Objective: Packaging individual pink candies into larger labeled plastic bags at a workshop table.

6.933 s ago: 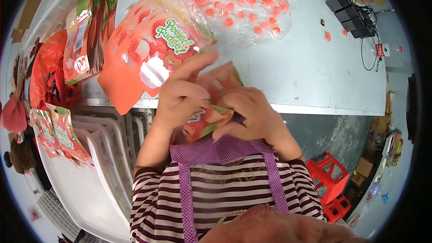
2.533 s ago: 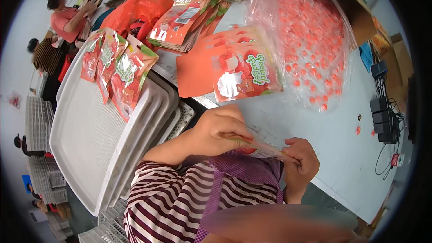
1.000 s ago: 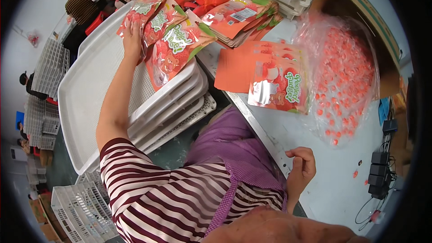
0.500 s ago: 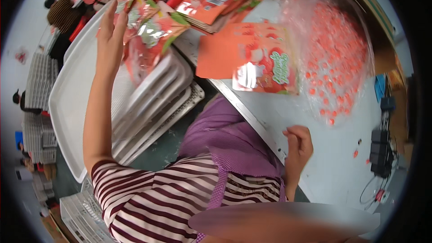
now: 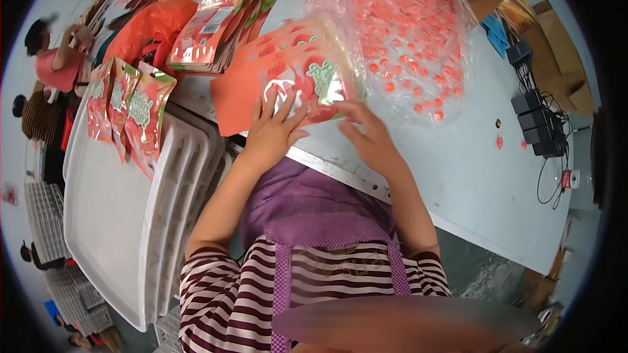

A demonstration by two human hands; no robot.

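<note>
From where I stand, the plastic bag (image 5: 412, 46) on the table (image 5: 451, 176) is the fullest container: clear film, crammed with small red pieces, loosest at the near end. Just beside it lies a fan of flat pouches (image 5: 307, 82), red with green trim, overlapping near the table's front edge. The person's left hand (image 5: 271, 136) rests on the front of that fan, fingers spread wide, palm down. The right hand (image 5: 367, 132) is at the fan's near right corner, thumb and forefinger parted; I can't tell whether it grips the edge. Off to the left, the top white tray (image 5: 104, 216) of a stack carries three pouches (image 5: 140, 114), leaning over one another at its far end; what's inside them is hidden. Behind, a thick pile of pouches (image 5: 206, 29) sits next to an orange-red bag (image 5: 154, 23), whose contents I can't make out.
</note>
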